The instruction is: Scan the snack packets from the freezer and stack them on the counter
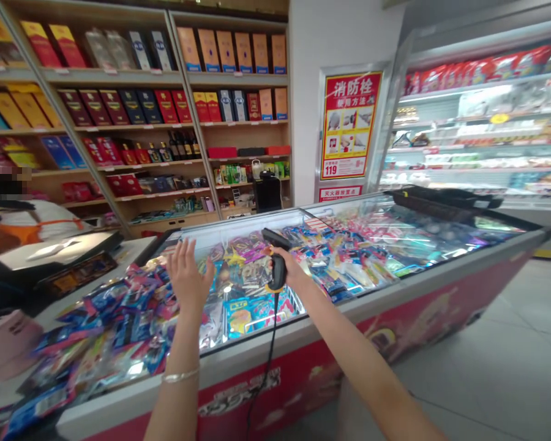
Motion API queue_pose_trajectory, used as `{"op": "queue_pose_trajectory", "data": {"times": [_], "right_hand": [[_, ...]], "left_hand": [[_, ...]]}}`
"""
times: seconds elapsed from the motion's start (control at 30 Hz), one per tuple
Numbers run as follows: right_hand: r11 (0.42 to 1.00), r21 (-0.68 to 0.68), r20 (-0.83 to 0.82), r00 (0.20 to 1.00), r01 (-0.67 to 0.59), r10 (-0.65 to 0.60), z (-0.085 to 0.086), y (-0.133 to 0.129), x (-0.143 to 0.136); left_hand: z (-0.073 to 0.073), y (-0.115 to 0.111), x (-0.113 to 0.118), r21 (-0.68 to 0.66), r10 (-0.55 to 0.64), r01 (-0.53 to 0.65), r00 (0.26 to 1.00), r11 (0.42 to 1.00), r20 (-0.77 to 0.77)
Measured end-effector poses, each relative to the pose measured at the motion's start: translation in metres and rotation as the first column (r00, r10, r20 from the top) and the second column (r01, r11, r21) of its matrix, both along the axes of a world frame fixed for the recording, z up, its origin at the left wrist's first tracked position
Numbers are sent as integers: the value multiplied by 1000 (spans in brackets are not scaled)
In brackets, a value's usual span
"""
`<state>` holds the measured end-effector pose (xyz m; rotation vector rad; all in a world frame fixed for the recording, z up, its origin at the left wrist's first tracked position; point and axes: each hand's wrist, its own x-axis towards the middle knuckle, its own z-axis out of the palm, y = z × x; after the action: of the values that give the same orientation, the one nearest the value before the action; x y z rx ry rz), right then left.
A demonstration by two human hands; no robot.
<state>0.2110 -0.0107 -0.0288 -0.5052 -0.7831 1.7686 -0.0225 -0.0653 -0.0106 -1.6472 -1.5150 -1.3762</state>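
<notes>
My right hand (pixel 290 267) is wrapped round the handle of a black barcode scanner (pixel 278 272), whose cord hangs down in front of the freezer (pixel 239 361). Raised with its fingers apart, my left hand (pixel 187 277) holds nothing, and a silver bracelet (pixel 180 376) circles that wrist. Beneath both hands, coloured ice cream packets (pixel 252 315) show inside the chest freezer. A heap of wrapped packets (pixel 133 318) lies left of my left hand, at the freezer's left end.
At the left, a person in white and orange (pixel 41 220) is beside a counter with a screen (pixel 59 250). Shelves of boxed goods (pixel 135 107) line the back wall. A lit refrigerated display (pixel 482 135) and a red poster (pixel 350 125) are at the right. A pink container (pixel 9 343) sits lower left.
</notes>
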Motion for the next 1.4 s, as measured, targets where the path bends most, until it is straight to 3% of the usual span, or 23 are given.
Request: {"op": "queue_pose_trajectory", "data": {"times": [0.1,0.2,0.33,0.47,0.57,0.7,0.8,1.0,1.1,1.2,1.27,1.33,1.4], "right_hand": [[994,54,69,992,98,-101,13,-2,52],[975,71,112,969,212,-219,19,-3,103],[949,48,179,932,311,-314,10,-2,162],[953,55,228,925,298,-303,-15,2,202],[959,31,246,928,281,-280,-36,8,216],[938,-72,238,919,339,-314,-55,15,217],[919,-130,270,905,372,-328,-61,16,214],[937,-142,356,900,318,-252,-62,14,213],[954,-111,342,911,280,-228,-64,15,215],[988,-20,270,953,153,-142,-66,13,218],[998,44,267,962,44,-54,-66,10,219],[995,83,315,949,-52,24,-66,7,219],[986,127,352,934,-106,55,-66,6,220]], "left_hand": [[6,22,52,-54,-133,133,991,990,-2],[2,44,103,-134,-252,245,967,960,-36],[-19,77,162,-298,-404,364,911,883,-85],[-51,106,201,-543,-516,383,850,747,-110],[-72,120,214,-647,-542,329,826,688,-157],[-90,128,216,-685,-529,234,808,690,-258],[-95,130,215,-682,-504,178,804,710,-315],[-92,125,221,-653,-436,151,848,742,-300],[-84,122,221,-672,-419,212,894,709,-160],[-74,124,216,-687,-379,431,894,586,238],[-67,125,210,-597,-276,649,751,471,599],[-62,124,206,-414,-126,837,482,357,867],[-58,122,203,-219,-9,936,230,275,973]]}}
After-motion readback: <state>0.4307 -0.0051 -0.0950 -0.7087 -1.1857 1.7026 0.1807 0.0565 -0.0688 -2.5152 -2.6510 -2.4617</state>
